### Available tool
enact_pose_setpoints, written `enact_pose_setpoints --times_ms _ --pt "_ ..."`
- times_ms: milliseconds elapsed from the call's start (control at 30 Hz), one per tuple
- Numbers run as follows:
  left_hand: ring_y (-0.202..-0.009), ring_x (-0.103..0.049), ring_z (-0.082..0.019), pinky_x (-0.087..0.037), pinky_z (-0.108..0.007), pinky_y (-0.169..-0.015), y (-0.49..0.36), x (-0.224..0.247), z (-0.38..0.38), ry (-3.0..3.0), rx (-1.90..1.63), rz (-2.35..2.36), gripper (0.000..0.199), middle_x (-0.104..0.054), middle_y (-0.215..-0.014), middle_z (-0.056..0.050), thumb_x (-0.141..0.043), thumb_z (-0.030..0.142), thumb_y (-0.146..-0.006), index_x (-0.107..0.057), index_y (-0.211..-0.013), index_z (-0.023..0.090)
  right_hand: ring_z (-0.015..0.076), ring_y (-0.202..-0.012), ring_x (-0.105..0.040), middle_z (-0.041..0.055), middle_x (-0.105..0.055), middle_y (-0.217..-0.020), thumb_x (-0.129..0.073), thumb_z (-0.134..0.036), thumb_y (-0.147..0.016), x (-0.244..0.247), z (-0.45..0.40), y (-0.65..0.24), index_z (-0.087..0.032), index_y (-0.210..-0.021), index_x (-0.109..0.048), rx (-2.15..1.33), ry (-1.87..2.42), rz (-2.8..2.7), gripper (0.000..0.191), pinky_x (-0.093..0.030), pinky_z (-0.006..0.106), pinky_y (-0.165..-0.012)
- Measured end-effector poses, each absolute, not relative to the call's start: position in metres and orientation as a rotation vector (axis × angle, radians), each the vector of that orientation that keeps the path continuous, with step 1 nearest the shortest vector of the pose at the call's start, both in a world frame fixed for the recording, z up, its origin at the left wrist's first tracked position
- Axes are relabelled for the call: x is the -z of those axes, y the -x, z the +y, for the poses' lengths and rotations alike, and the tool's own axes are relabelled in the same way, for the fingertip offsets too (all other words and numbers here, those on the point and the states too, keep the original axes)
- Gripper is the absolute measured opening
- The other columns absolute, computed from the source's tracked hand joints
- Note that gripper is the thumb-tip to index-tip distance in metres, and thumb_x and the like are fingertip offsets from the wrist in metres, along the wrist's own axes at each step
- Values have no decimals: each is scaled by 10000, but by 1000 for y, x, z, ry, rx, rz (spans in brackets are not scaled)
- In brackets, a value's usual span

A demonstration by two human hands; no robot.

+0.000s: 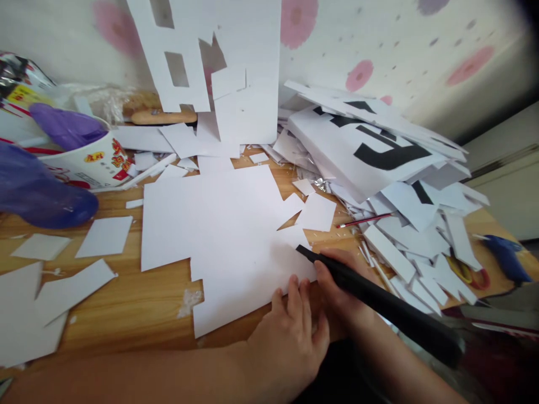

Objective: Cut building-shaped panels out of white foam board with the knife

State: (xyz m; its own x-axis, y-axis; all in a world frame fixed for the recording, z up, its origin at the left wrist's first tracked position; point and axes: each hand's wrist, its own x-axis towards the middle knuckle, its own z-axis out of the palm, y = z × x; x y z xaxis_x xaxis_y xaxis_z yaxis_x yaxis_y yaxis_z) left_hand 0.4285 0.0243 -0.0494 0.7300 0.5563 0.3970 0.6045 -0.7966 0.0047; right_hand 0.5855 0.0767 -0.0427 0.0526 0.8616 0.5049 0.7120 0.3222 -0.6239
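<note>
1. L hand is resting fingertips on the white board, gripping nothing.
2. R hand is gripping a black tool, tip pointing at the board's R side; can't tell if it's touching.
3. White board is lying approx. flat on the table. Step in hand: prob. trimming it w/ the tool; next move is prob. calling for steady L pressure, fingers clear of the tip.
4. Farther R, a pencil is lying by scraps.
5. At back, a cutout is standing near the wall.
</note>
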Motion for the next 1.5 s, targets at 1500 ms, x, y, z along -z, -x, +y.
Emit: enact_pose_setpoints --times_ms 1500 --pt "-1098 -657 -407 -602 -457 -785 -428 34 26 2790 502 -1050 331 -668 -1170 -282 -495 183 -911 -586 -1181 16 235 -679 -737 62 -742 -850 -661 -158 -780 38 62 -602 -268 -1164 -582 -146 1108 -2025 407 -622 301 -575"
